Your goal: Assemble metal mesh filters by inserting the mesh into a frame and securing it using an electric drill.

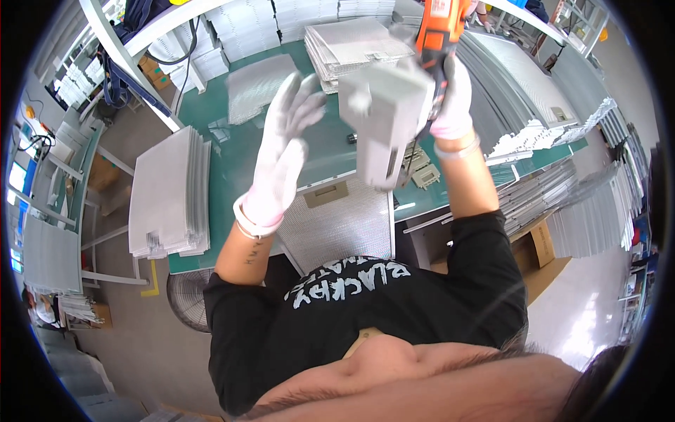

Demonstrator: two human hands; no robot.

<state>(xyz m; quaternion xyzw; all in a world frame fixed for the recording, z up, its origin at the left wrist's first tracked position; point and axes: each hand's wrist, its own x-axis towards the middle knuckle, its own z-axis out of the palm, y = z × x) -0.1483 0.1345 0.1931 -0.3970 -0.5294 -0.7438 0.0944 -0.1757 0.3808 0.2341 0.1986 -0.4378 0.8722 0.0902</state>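
Observation:
My right hand (453, 98), in a white glove, is raised and closed around the grip of an orange and grey power tool (394, 105), whose grey block-shaped body hangs in front of the hand. My left hand (285, 151), also gloved in white, is lifted beside it with fingers spread and holds nothing. Below both hands a rectangular metal mesh filter panel (341, 221) with a small handle plate lies on the green table (232, 141) near its front edge.
Stacks of similar mesh panels stand at the left edge (172, 193), at the back middle (351, 46) and along the right side (520, 77). A cardboard box (541, 246) sits under the table at right, a fan (188, 299) on the floor at left.

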